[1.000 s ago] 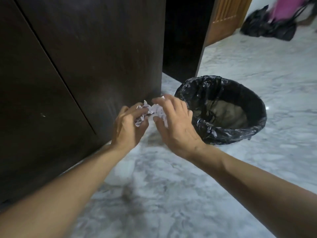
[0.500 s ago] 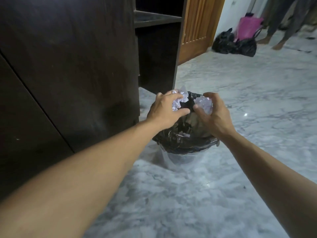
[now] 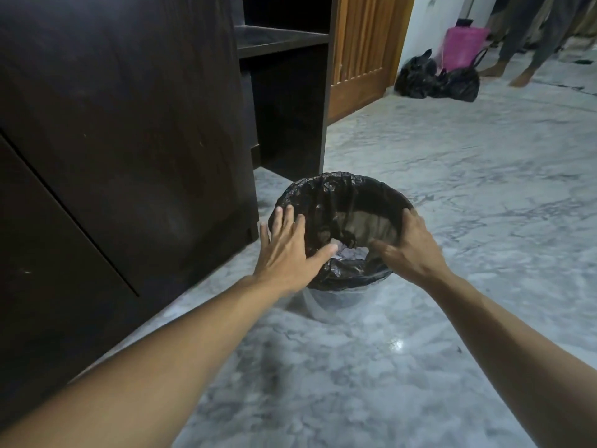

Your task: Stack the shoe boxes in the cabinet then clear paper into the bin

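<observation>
bin [image 3: 342, 195] mouth open, cabinet [image 3: 129, 124] crowding left

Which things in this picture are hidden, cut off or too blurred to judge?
All in the head view:
- Paper in the bin: the left hand, the right hand and the liner's near rim cover most of it, so how much there is stays unknown.
- Right hand: motion blur hides how its fingers lie.
- Cabinet: shoe boxes cannot be seen; its shelves are dark and the top edge cuts them.
- Standing persons: cut by the top edge.

One camera sits on the person's head. It looks forward and down, close above the bin [image 3: 342, 202] on the floor [image 3: 355, 367].
</observation>
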Demonstrator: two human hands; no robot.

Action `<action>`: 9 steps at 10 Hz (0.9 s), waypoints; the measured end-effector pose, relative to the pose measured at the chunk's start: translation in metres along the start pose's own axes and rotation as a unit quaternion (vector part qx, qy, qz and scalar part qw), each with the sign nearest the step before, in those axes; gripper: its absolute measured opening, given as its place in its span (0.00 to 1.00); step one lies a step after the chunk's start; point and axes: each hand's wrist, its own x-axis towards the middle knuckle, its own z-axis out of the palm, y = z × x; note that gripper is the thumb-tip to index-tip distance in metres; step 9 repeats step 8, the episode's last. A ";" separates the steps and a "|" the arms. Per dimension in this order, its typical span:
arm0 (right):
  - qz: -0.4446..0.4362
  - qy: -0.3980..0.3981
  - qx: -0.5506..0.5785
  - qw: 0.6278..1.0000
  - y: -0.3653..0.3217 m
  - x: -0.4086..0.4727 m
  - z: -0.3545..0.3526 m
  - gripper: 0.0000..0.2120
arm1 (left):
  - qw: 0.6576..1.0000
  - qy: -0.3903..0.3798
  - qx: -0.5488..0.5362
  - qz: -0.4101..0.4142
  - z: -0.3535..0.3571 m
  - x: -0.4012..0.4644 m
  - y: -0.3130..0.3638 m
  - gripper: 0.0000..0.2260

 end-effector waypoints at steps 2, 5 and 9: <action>-0.045 -0.093 -0.017 0.995 -0.014 -0.006 -0.001 0.66 | 0.997 -0.029 0.051 -0.056 -0.010 -0.006 -0.017 0.38; -0.065 -0.078 -0.089 0.991 -0.059 0.012 0.038 0.59 | 0.988 -0.043 0.030 -0.143 -0.033 0.011 -0.046 0.45; -0.066 -0.081 -0.101 0.989 -0.072 0.018 0.046 0.58 | 0.987 -0.052 0.008 -0.155 -0.043 0.018 -0.058 0.45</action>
